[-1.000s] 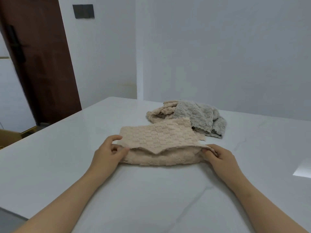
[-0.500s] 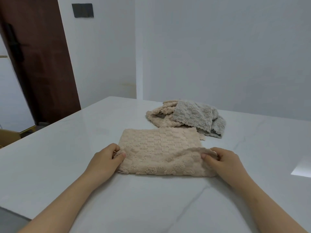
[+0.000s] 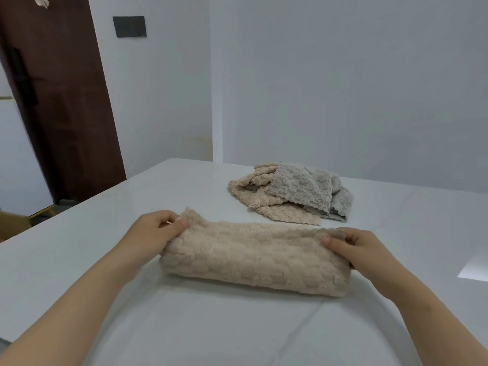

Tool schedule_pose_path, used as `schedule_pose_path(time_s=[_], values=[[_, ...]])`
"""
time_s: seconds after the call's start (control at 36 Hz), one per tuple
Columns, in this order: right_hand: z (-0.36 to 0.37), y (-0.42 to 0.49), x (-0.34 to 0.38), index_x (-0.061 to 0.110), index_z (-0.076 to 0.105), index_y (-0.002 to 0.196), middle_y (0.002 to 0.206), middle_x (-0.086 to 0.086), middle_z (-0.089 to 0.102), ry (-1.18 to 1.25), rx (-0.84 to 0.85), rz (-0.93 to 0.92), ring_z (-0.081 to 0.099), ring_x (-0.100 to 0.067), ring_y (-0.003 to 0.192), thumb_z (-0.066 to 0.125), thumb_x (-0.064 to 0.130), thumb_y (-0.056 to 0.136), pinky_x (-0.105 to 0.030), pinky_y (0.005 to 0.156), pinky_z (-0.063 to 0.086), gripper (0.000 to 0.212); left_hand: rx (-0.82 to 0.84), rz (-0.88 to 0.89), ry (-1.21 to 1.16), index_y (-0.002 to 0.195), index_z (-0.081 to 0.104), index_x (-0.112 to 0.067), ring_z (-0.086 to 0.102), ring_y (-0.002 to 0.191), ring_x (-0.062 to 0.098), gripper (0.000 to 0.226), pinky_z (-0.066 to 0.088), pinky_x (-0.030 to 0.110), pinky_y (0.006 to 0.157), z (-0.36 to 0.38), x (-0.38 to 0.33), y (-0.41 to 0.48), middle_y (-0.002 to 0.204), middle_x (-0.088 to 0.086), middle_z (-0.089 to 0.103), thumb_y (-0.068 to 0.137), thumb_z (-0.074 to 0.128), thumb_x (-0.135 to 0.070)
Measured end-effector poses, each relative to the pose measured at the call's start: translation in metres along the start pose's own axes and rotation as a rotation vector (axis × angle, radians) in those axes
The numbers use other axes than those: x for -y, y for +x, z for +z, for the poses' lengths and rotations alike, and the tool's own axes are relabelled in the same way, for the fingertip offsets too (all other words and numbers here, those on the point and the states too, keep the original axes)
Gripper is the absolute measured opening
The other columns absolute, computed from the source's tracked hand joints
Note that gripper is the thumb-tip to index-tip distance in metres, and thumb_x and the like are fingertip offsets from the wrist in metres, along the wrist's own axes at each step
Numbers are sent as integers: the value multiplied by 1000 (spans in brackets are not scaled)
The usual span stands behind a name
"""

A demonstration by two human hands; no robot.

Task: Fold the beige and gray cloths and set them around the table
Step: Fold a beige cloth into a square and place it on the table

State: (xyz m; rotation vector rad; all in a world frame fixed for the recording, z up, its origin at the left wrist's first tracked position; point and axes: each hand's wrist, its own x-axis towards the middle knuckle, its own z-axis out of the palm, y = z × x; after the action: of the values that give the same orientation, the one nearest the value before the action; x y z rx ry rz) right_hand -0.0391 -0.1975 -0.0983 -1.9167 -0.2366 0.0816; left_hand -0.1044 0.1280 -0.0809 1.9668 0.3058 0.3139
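Note:
A beige textured cloth (image 3: 253, 256) lies folded into a long narrow band across the middle of the white table (image 3: 184, 326). My left hand (image 3: 155, 231) pinches its raised far-left corner between thumb and fingers. My right hand (image 3: 356, 249) pinches the far-right corner the same way. Behind it sits a loose heap: a gray cloth (image 3: 306, 190) draped over another beige cloth (image 3: 250, 191).
The table's left edge runs diagonally toward a dark brown door (image 3: 58, 101). White walls stand close behind the table. A bright patch of light (image 3: 472, 269) falls on the table at the right.
The beige cloth was folded over once more toward me, from a wide rectangle into a narrow band. Both hands moved with its far corners and still pinch them.

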Motion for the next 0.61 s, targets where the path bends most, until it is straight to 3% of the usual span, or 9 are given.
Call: schedule_pose_path(time_s=[0.08, 0.19, 0.25, 0.33, 0.39, 0.44, 0.56, 0.61], values=[[2, 11, 2, -12, 60, 92, 79, -14, 57, 54, -55, 10, 52, -23, 73, 62, 15, 86, -36, 68, 42, 28, -27, 9, -13, 83, 63, 1, 49, 63, 20, 23, 38, 27, 57, 6, -3, 13, 72, 13, 56, 90, 57, -20], [7, 26, 0, -7, 63, 90, 78, -16, 58, 87, -122, 10, 53, -25, 72, 64, 15, 84, -36, 68, 41, 23, -52, 13, 18, 73, 63, -9, 51, 57, 16, 20, 38, 28, 57, 14, 3, 33, 64, 5, 58, 89, 58, -20], [10, 35, -3, -5, 65, 86, 67, -13, 58, 81, -157, 8, 53, -20, 62, 65, 14, 84, -28, 58, 40, 19, -88, 6, 66, 69, 61, -10, 50, 48, 12, 22, 37, 26, 55, 19, 8, 43, 59, 1, 55, 89, 59, -21], [16, 47, -8, 8, 63, 69, 41, 9, 53, 22, -206, 7, 47, -4, 37, 65, 14, 84, -18, 43, 36, 16, -122, -12, 221, 67, 58, -12, 48, 54, 16, 25, 36, 27, 56, 27, 19, 55, 59, 1, 55, 88, 58, -25], [21, 54, -13, 9, 59, 64, 44, 8, 55, -51, -237, 8, 50, -8, 43, 67, 16, 83, -24, 50, 37, 21, -120, -18, 318, 66, 56, -17, 49, 58, 14, 25, 36, 26, 55, 32, 26, 59, 61, -1, 57, 88, 57, -27], [25, 57, -15, 4, 61, 69, 56, -4, 60, -127, -267, 11, 54, -19, 55, 66, 17, 83, -31, 60, 42, 20, -136, -4, 376, 67, 56, -22, 52, 61, 12, 23, 35, 26, 54, 36, 32, 61, 62, -5, 58, 89, 54, -30], [31, 59, -18, 8, 57, 64, 51, 0, 48, -291, -312, -7, 46, -17, 53, 63, 21, 84, -28, 55, 36, 24, -157, 23, 391, 71, 58, -24, 55, 65, 11, 20, 36, 25, 55, 36, 37, 63, 63, -7, 60, 89, 54, -33], [32, 59, -19, 7, 57, 66, 53, 0, 48, -345, -314, -13, 49, -19, 57, 61, 23, 84, -31, 59, 41, 24, -165, 28, 387, 72, 58, -25, 55, 65, 11, 17, 36, 25, 55, 35, 39, 64, 65, -8, 61, 88, 55, -32]])
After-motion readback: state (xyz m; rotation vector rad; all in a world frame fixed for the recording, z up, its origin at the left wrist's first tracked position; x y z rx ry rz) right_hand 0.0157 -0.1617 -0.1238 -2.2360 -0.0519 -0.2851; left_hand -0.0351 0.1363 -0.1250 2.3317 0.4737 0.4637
